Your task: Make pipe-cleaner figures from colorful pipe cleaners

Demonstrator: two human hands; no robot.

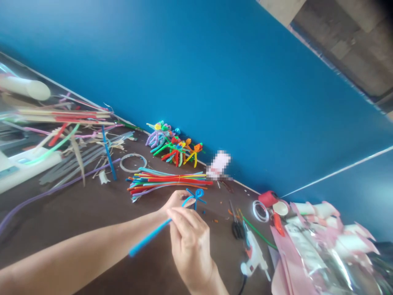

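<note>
My left hand [176, 200] pinches a blue pipe cleaner shape [199, 193] with a small curled loop on top and several short ends sticking out. Nearer to me, my right hand [190, 241] has thumb and fingers closed on a blue pipe cleaner [150, 238], whose long end runs down to the left. Part of the blue strand lies hidden behind the right hand's fingers, so I cannot tell whether it is one piece. Just beyond both hands lies a bundle of coloured pipe cleaners [172, 179].
Small pipe cleaner figures [178, 149] stand by the blue partition [196, 73]. A tape ring [133, 163] and loose sticks lie left. To the right are scissors [237, 227], a white glue gun [254, 254], a tape roll [260, 211] and pink wrapping [288, 262].
</note>
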